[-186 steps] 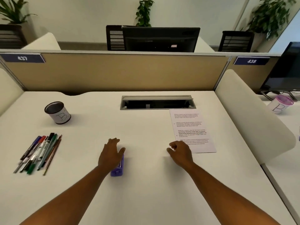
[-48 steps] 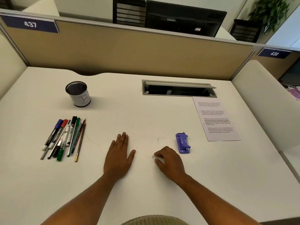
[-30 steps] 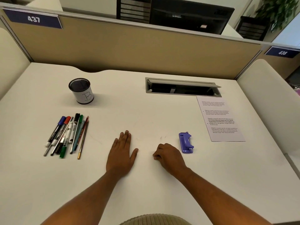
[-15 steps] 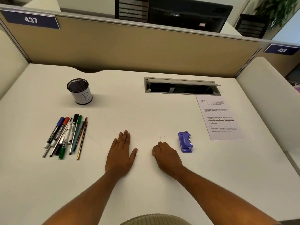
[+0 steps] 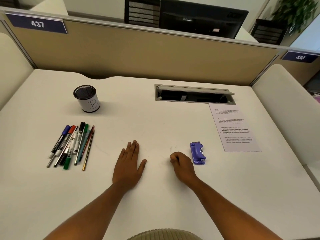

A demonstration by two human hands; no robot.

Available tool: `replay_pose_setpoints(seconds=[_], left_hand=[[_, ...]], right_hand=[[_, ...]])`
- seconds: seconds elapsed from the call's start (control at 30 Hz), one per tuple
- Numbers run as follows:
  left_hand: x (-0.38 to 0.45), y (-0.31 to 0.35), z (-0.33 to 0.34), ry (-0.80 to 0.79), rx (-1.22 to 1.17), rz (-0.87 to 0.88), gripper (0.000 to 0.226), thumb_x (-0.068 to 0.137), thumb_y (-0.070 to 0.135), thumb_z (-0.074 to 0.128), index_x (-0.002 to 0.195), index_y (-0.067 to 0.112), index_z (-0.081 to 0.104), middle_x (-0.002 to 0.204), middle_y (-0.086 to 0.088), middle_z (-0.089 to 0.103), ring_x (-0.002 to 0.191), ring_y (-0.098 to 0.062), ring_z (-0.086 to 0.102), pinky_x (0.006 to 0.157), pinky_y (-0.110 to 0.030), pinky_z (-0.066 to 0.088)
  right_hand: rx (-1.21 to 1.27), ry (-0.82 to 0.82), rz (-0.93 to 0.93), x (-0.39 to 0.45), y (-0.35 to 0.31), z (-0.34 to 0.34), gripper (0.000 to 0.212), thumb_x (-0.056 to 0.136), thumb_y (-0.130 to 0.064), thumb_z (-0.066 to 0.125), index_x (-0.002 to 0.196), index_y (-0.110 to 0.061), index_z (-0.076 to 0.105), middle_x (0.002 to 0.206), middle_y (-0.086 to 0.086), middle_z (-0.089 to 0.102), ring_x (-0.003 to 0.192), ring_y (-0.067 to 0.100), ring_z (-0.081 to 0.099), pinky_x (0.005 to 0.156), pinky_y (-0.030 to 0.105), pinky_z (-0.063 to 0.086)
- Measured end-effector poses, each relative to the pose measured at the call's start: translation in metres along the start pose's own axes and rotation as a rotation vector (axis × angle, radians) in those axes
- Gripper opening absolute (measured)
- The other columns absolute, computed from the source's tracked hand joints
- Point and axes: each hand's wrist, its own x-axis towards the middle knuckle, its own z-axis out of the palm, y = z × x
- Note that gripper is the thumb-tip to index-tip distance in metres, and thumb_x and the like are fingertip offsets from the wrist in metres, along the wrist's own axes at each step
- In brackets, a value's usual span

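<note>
- Hole punch (image 5: 198,153), purple, is lying on the worktop (image 5: 155,205) just beside the right hand (image 5: 181,166), on that hand's right side; I cannot tell whether they are touching.
- Right hand is resting with its fingers curled under, holding nothing.
- Left hand (image 5: 129,165) is lying flat with straight fingers, holding nothing, well apart from the punch.
- Right hand is clearly sitting nearer, so a short sideways reach is probably coming.
- Punch's long axis is running near to far, lever side facing up.
- Pens (image 5: 72,144) are lying bundled at the left.
- Printed sheet (image 5: 233,129) is lying beyond the punch, to its right, apart from it.
- Pen cup (image 5: 87,99) marked B is standing farther back left.
- Cable slot (image 5: 194,94) is sitting open at the back.
</note>
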Motion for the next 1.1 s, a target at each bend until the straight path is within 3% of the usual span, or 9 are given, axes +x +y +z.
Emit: replay_pose_setpoints(seconds=[0.17,0.3,0.4,0.5,0.73,0.93,1.1], left_hand=[[0.004,-0.001,-0.007,-0.034,-0.032,0.007,0.074,0.100,0.054,0.031,0.159,0.014,0.011,0.167,0.003,0.002,0.154,-0.013,-0.004,0.125,-0.032,0.004],[0.011,-0.023,-0.019,-0.006,0.011,0.024,0.077,0.097,0.057,0.024,0.158,0.011,0.013,0.167,0.000,0.007,0.154,-0.016,-0.001,0.126,-0.033,0.005],[0.017,-0.051,-0.027,0.007,0.013,-0.040,0.081,0.095,0.060,0.017,0.158,0.010,0.012,0.167,-0.001,0.006,0.154,-0.016,-0.002,0.125,-0.033,0.004],[0.027,-0.077,-0.032,0.002,0.026,-0.099,0.077,0.100,0.057,0.024,0.158,0.009,0.010,0.168,-0.002,0.002,0.154,-0.016,-0.004,0.125,-0.033,0.001],[0.051,-0.095,-0.039,-0.017,0.027,-0.086,0.074,0.102,0.052,0.028,0.159,0.011,0.003,0.168,-0.001,-0.001,0.154,-0.016,-0.006,0.125,-0.034,0.003],[0.049,-0.097,-0.034,0.044,0.043,-0.077,0.074,0.100,0.058,0.019,0.159,0.016,0.003,0.168,0.002,0.000,0.154,-0.013,-0.005,0.126,-0.037,0.010],[0.050,-0.097,-0.034,0.051,0.022,-0.078,0.074,0.100,0.058,0.019,0.159,0.017,0.002,0.168,0.002,0.001,0.154,-0.012,-0.005,0.126,-0.038,0.011]], right_hand=[[0.383,-0.037,0.162,0.009,-0.009,-0.008,0.021,0.105,-0.014,0.047,0.089,-0.012,0.060,0.089,0.007,0.070,0.075,0.017,0.065,0.068,0.026,0.058],[0.505,-0.045,0.249,0.030,-0.018,-0.009,0.020,0.106,-0.012,0.046,0.094,-0.008,0.062,0.093,0.009,0.071,0.080,0.018,0.071,0.077,0.033,0.064],[0.498,-0.071,0.245,0.049,-0.034,-0.009,0.021,0.105,-0.014,0.047,0.097,-0.007,0.065,0.094,0.008,0.073,0.077,0.015,0.074,0.080,0.032,0.063],[0.512,-0.101,0.222,0.068,-0.058,-0.006,0.022,0.105,-0.011,0.047,0.095,-0.008,0.066,0.093,0.010,0.073,0.077,0.016,0.074,0.082,0.033,0.063],[0.435,-0.217,0.120,0.105,-0.126,0.012,0.022,0.106,-0.014,0.047,0.100,-0.004,0.066,0.096,0.012,0.071,0.080,0.019,0.072,0.066,0.021,0.060],[0.386,-0.292,0.020,0.144,-0.197,0.042,0.021,0.104,-0.013,0.051,0.089,-0.010,0.065,0.093,0.013,0.071,0.079,0.022,0.072,0.081,0.034,0.063],[0.257,-0.325,-0.120,0.176,-0.264,0.074,0.021,0.103,-0.016,0.051,0.092,-0.008,0.067,0.089,0.009,0.072,0.076,0.019,0.071,0.075,0.031,0.064]])
